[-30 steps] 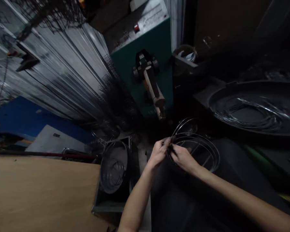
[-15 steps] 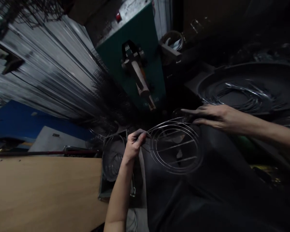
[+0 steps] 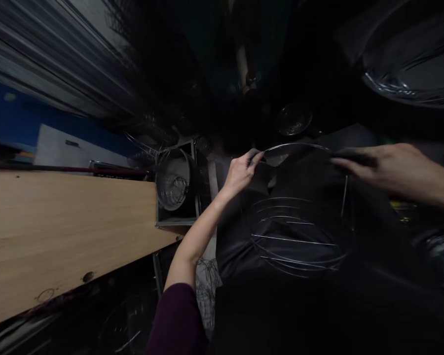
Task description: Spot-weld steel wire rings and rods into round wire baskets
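Two hands (image 3: 241,171) (image 3: 387,165) hold a wire frame (image 3: 294,240); one bucket (image 3: 169,167) contains looped wire (image 3: 178,187).

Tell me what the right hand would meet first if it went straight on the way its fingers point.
Most likely the left hand, which pinches the curved wire stretching across to the right hand. Depth is unclear, so it might narrowly miss.

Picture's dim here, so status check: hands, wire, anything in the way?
Left hand pinching curved wire. Right hand at its right side, blurred, grip unclear. Dark cloth behind; nothing seen blocking between hands.
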{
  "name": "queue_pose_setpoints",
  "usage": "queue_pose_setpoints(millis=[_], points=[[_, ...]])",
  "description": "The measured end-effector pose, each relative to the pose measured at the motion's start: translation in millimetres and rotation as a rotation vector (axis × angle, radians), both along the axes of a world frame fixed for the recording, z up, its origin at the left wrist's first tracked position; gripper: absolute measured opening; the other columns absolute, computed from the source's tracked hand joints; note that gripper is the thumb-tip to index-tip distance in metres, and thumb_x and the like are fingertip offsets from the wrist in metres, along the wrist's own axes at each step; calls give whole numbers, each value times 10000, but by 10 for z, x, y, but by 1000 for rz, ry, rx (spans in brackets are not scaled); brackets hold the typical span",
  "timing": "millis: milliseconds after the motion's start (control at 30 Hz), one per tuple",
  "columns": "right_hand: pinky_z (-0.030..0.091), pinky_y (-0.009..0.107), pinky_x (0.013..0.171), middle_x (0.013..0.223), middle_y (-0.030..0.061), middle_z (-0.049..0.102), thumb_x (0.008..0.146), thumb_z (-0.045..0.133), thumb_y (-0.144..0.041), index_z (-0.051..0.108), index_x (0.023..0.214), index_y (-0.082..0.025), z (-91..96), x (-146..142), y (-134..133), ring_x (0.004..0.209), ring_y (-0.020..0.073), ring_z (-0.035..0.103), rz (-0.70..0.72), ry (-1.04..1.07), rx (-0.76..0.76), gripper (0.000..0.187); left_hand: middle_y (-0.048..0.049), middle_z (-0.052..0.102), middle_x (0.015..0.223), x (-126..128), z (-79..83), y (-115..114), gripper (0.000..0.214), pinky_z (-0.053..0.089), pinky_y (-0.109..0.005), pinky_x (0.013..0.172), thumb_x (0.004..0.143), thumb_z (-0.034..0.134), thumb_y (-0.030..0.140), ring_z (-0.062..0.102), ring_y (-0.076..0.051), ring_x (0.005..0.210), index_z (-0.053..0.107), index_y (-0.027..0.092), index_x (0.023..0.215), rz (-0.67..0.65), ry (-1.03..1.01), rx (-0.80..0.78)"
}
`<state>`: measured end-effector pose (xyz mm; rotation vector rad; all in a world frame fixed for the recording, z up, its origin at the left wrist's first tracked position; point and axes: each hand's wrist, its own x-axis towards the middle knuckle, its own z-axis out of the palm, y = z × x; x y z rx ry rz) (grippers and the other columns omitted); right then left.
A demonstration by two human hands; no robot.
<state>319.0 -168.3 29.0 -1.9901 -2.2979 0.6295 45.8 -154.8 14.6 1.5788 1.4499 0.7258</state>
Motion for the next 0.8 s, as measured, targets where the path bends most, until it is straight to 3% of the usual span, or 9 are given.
queue_pose_setpoints(millis=[67, 133, 267, 467, 633, 800], points=[[505, 401, 709, 1003, 154, 694, 941, 519, -351, 632, 1227, -162, -61, -87, -6, 888, 307, 657, 24, -176, -6, 362, -16, 617, 778, 0, -122, 50, 189, 411, -214, 653, 909, 520, 327, 589, -149, 745, 645, 192, 951, -68, 235, 182], [485, 376, 724, 1106, 158, 667, 955, 486, -302, 560, 1323, -158, -91, -166, 42, 955, 305, 642, 49, -180, 6, 402, -49, 658, 849, -32, -232, 106, 218, 429, -236, 677, 918, 492, 275, 619, -180, 797, 639, 189, 1055, -111, 403, 287], [457, 336, 750, 1238, 145, 608, 974, 436, -270, 469, 1416, -175, -200, -287, 203, 1026, 284, 617, 97, -50, 81, 453, -82, 696, 935, -121, -398, 185, 298, 457, -247, 681, 909, 452, 170, 657, -195, 817, 611, 181, 1161, -115, 590, 307], [461, 351, 813, 1321, 142, 551, 971, 426, -246, 396, 1464, -197, -388, -329, 325, 1091, 287, 587, 109, 37, 16, 496, -77, 712, 839, -144, -457, 277, 277, 455, -242, 679, 939, 436, 243, 672, -191, 756, 625, 175, 1129, -162, 587, 277], [482, 377, 770, 1281, 147, 579, 965, 332, -239, 310, 1498, -168, -333, -403, 431, 1002, 295, 627, 184, -115, -74, 538, -59, 722, 958, -71, -444, 462, 345, 456, -207, 732, 976, 377, 289, 681, -158, 855, 562, 218, 1259, -266, 408, 195], [419, 295, 600, 1143, 100, 643, 942, 310, -207, 263, 1516, -231, -292, -567, 669, 864, 243, 644, 367, -235, 55, 576, -76, 709, 1045, 31, -369, 519, 395, 469, -236, 771, 942, 400, 177, 677, -189, 941, 513, 213, 1319, -374, 650, 208]])
